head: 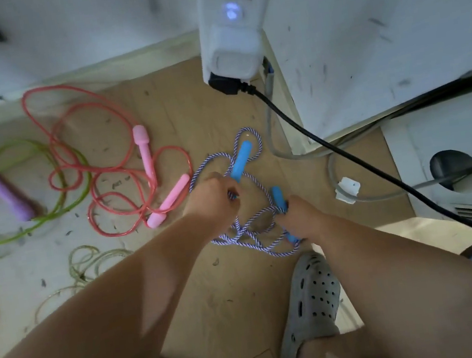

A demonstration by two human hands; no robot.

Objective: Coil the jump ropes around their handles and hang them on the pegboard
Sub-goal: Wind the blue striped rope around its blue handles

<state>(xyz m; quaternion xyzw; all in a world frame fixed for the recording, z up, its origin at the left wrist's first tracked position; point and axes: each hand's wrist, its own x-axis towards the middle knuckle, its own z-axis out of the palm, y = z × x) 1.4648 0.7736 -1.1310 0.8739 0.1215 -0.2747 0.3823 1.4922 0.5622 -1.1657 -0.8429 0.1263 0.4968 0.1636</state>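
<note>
Fingers of the left hand (216, 197) close around the striped blue rope (247, 232) beneath one blue handle (241, 159); the right hand (300, 216) grips the other handle (279, 198), low over the floor (231, 302). A pink rope (170, 201) lies left.

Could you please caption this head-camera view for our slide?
Left hand and right hand grip the blue-handled striped jump rope on the floor; pink rope and purple-handled green rope lie uncoiled alongside.
</note>
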